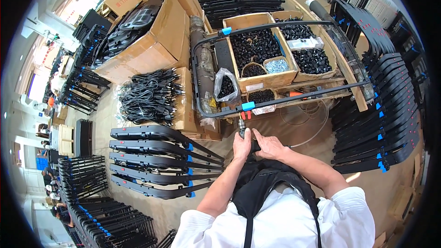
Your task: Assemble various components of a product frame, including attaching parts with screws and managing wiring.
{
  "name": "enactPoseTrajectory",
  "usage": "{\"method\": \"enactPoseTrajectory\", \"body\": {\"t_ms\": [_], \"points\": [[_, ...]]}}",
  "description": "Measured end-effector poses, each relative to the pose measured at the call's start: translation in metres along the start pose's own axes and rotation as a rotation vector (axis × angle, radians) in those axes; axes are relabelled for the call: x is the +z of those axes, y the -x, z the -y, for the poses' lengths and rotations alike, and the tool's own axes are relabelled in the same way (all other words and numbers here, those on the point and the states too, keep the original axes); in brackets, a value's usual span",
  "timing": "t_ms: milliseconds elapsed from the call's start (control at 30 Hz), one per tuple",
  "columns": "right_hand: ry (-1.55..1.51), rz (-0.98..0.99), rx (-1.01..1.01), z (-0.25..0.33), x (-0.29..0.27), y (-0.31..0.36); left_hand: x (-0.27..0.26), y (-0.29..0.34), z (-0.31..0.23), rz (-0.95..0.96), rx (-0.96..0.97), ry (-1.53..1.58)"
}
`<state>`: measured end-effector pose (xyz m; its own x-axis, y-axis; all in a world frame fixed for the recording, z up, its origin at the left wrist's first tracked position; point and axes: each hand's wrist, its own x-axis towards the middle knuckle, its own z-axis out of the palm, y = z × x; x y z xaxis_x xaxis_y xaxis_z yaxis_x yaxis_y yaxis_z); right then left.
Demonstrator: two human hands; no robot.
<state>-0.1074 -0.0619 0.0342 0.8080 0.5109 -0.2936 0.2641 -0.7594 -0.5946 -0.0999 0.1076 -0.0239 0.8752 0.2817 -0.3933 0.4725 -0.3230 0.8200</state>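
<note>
A power driver (242, 128) points away from me, its metal nose near the front rail of a black tubular frame (294, 102). Around its body my left hand (241, 146) is closed, with the thumb lying along the top. My right hand (270, 147) is closed at the black rear part of the driver, and its grip is partly hidden. The frame lies across the workbench (317, 85). A blue clip (248, 106) sits on the front rail, just beyond the driver, and another blue clip (226, 31) on the far rail. Red pieces (246, 115) show beside the driver's nose.
Cardboard bins of black parts (257, 46) and a bag of silver screws (277, 66) stand inside the frame. Coiled black cables (149, 96) lie on a box at left. Stacked black frames stand left (151, 156) and right (376, 124). A thin hose (317, 134) loops nearby.
</note>
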Motion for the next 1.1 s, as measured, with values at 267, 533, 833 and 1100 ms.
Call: {"method": "enactPoseTrajectory", "body": {"t_ms": [267,533,833,1100], "points": [[0.008,-0.163,-0.184,0.002,0.013,-0.005,0.000,-0.008,0.004,-0.022,0.004,-0.013],[-0.044,-0.189,-0.139,-0.002,0.027,0.003,-0.001,0.004,0.004,0.000,-0.013,0.032],[-0.035,-0.209,-0.173,-0.006,0.038,0.007,-0.002,0.011,0.008,0.006,-0.027,0.062],[-0.002,-0.117,-0.098,-0.011,0.022,0.034,0.014,0.034,0.001,0.011,-0.044,0.137]]}}
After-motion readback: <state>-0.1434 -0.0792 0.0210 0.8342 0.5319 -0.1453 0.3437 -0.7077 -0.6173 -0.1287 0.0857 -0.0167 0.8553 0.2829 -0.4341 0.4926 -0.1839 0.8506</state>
